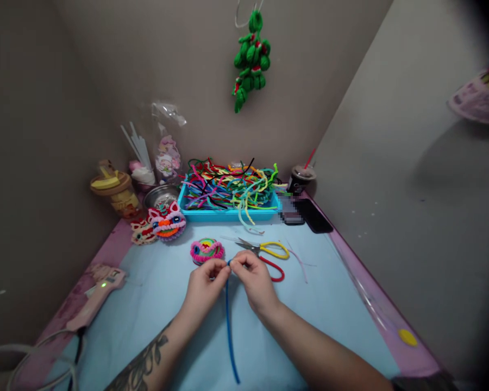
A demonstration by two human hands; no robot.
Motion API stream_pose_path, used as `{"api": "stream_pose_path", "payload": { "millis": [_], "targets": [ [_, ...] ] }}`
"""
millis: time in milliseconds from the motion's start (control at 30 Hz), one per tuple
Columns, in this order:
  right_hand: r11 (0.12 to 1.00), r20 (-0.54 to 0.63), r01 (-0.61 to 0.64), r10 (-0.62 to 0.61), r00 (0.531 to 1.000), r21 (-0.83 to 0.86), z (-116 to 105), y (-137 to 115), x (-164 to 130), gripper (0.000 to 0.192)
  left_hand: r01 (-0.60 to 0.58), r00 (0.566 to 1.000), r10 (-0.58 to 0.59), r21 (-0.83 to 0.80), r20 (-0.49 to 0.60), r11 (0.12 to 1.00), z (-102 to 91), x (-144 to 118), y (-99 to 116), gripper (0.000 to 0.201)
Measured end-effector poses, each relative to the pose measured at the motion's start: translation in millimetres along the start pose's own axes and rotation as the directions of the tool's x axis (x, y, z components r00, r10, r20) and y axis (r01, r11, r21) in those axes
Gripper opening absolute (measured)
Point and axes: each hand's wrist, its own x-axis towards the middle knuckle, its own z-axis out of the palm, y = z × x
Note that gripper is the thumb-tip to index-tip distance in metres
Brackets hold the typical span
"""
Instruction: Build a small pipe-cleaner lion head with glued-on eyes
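A blue pipe cleaner [229,331] hangs down from my fingertips toward the front of the table. My left hand [207,283] pinches its upper end from the left. Close beside it, my right hand [255,281] is closed on the same end, thumb and finger nearly touching the left ones. Just behind my left hand lies a small pink, yellow and green pipe-cleaner lion head [207,251]. Scissors [264,250] with one yellow and one red handle lie spread behind my right hand, which partly hides them.
A blue tray [228,216] heaped with coloured pipe cleaners stands at the back. Two finished lion heads [169,221] sit to its left, near a metal bowl [162,196]. Phones [314,216] and a cup [302,179] are at right. A corded pink glue gun [93,301] lies left.
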Motion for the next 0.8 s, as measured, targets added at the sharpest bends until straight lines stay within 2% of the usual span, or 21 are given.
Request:
{"api": "stream_pose_path", "payload": {
  "millis": [100,300,400,467,533,600,667,800],
  "targets": [
    [0.999,-0.024,-0.039,0.04,0.999,0.038,1.4,-0.5,-0.6,0.014,-0.001,1.0,0.001,-0.008,-0.024,1.0,2.4,-1.4,0.7,0.021],
    [0.929,0.027,-0.281,0.282,0.959,0.243,5.9,0.1,-1.8,0.017,-0.032,0.999,0.032,-0.006,-0.032,0.999,1.7,-3.5,6.4,0.019],
    [0.913,0.109,-0.339,0.323,0.94,0.227,3.2,-1.0,0.3,0.021,-0.03,1.0,0.03,0.022,-0.008,0.999,-3.7,-1.8,8.4,0.019],
    [0.93,0.178,-0.34,0.315,0.932,0.136,-3.0,-4.3,4.5,0.024,-0.018,1.0,0.017,0.041,0.023,0.999,-7.8,0.1,8.3,0.02],
    [0.971,0.218,-0.237,0.233,0.948,-0.008,-11.8,-10.3,10.4,0.028,-0.012,0.998,0.008,0.062,0.068,0.998,-11.3,1.8,6.9,0.021],
    [0.985,0.239,-0.041,0.081,0.968,-0.168,-20.9,-17.6,16.0,0.024,-0.029,0.993,0.017,0.097,0.116,0.995,-13.7,2.6,5.2,0.019],
    [0.95,0.294,0.093,-0.001,0.956,-0.298,-27.7,-23.8,19.5,0.015,-0.079,0.984,0.052,0.155,0.169,0.985,-15.3,2.2,4.4,0.016],
    [0.864,0.433,0.261,-0.055,0.9,-0.431,-32.5,-27.3,19.4,0.014,-0.229,0.953,0.157,0.28,0.259,0.932,-17.7,-0.2,5.8,0.014]
  ]
}}
